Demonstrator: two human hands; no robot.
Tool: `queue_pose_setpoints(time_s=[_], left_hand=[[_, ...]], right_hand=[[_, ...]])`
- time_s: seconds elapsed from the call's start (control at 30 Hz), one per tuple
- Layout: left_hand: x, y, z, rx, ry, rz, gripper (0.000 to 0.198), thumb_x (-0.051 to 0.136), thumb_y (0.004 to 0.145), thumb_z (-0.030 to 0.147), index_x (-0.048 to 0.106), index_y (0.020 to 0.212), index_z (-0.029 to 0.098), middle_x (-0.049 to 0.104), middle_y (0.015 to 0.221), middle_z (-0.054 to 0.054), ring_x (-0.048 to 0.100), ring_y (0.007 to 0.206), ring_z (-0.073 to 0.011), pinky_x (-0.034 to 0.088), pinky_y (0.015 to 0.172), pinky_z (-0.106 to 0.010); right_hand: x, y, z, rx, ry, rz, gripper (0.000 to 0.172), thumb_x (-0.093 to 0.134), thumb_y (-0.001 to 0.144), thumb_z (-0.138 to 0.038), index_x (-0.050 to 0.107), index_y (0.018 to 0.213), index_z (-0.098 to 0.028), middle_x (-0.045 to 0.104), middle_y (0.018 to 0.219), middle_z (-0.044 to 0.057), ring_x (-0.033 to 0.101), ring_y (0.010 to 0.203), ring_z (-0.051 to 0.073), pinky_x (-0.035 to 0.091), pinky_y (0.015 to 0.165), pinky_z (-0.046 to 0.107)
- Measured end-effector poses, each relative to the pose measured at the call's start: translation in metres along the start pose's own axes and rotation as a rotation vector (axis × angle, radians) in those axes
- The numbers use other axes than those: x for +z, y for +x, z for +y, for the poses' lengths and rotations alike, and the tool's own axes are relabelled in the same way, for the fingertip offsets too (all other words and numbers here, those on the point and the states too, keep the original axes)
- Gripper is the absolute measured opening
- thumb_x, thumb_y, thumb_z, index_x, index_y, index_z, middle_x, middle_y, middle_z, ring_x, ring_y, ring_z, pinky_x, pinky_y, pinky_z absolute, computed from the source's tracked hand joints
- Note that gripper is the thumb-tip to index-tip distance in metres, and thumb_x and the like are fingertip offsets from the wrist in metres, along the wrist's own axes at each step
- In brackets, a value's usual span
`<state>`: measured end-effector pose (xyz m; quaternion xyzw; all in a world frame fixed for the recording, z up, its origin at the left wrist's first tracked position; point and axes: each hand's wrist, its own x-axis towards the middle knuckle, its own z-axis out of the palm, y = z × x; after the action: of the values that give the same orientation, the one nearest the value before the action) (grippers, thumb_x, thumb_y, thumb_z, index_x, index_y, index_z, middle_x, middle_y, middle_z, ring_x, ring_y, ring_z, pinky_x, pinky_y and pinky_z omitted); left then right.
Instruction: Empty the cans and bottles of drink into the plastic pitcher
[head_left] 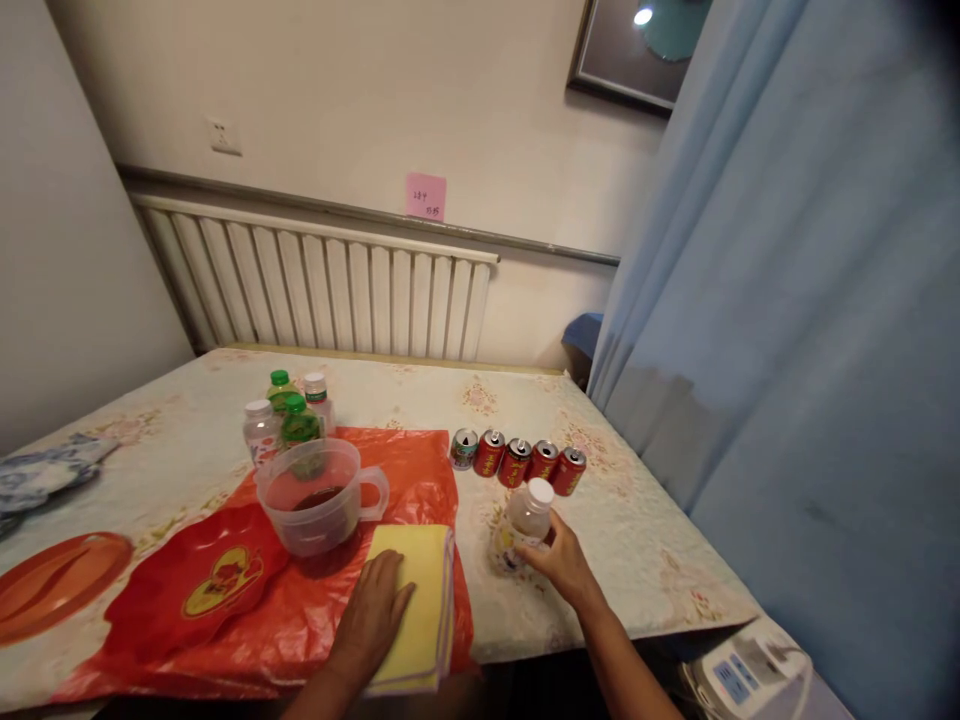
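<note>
My left hand [373, 615] lies flat, fingers stretched out, on a folded yellow cloth [420, 600] that rests on a red plastic bag [247, 590]. My right hand [562, 565] is wrapped round a small clear bottle with a white cap [523, 525], which stands on the table [652, 560] just right of the bag. A clear plastic jug with a handle [319, 500], holding a little dark liquid, stands on the bag beyond my left hand.
A row of several red cans [517, 460] stands behind the held bottle. Several small bottles with green or white caps [289, 415] cluster behind the jug. An orange plate [52, 580] and a blue-patterned cloth [37, 475] lie at the left. A blue curtain [787, 350] hangs at the right.
</note>
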<state>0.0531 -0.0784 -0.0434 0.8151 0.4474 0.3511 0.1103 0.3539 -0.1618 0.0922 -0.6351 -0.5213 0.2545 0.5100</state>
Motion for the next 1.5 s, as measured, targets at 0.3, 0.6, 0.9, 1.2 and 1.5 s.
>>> queue_pose_setpoints(time_s=[0.3,0.6,0.9,1.2,1.5], left_hand=[[0.004,-0.004,-0.004,0.090,0.218,0.012,0.025,0.048,0.092,0.031,0.061,0.111,0.021,0.066,0.116,-0.009,0.059,0.112,-0.0270,0.048,0.099,-0.046],[0.004,-0.004,-0.005,0.085,0.244,0.019,0.026,0.046,0.092,0.032,0.062,0.110,0.022,0.067,0.116,-0.008,0.061,0.110,-0.0257,0.049,0.098,-0.044],[0.006,-0.005,-0.007,0.084,0.255,0.025,0.027,0.047,0.092,0.035,0.062,0.111,0.023,0.068,0.116,-0.007,0.061,0.110,-0.0263,0.049,0.097,-0.043],[0.003,-0.004,-0.006,0.111,0.331,0.007,0.029,0.046,0.093,0.036,0.062,0.112,0.021,0.067,0.116,-0.008,0.061,0.109,-0.0261,0.050,0.094,-0.042],[0.006,-0.006,-0.008,0.106,0.329,0.017,0.030,0.044,0.094,0.039,0.062,0.111,0.022,0.067,0.116,-0.008,0.061,0.110,-0.0256,0.049,0.096,-0.043]], right_hand=[[-0.070,0.031,0.062,0.090,-0.183,0.335,0.058,0.072,0.056,-0.043,0.062,0.106,-0.015,0.072,0.102,0.013,0.069,0.087,0.029,0.056,0.078,0.042],[-0.101,0.057,0.100,0.148,-0.293,0.505,0.060,0.069,0.053,-0.052,0.061,0.100,-0.015,0.070,0.098,0.014,0.066,0.084,0.030,0.051,0.076,0.042],[-0.105,0.075,0.121,0.152,-0.341,0.542,0.059,0.067,0.053,-0.051,0.061,0.099,-0.015,0.070,0.097,0.013,0.065,0.083,0.028,0.050,0.076,0.039],[-0.106,0.081,0.135,0.165,-0.333,0.564,0.057,0.068,0.052,-0.049,0.062,0.099,-0.017,0.071,0.096,0.011,0.065,0.085,0.028,0.050,0.076,0.038],[-0.104,0.083,0.140,0.185,-0.301,0.539,0.060,0.068,0.054,-0.050,0.061,0.103,-0.016,0.071,0.095,0.012,0.067,0.083,0.029,0.051,0.074,0.038]])
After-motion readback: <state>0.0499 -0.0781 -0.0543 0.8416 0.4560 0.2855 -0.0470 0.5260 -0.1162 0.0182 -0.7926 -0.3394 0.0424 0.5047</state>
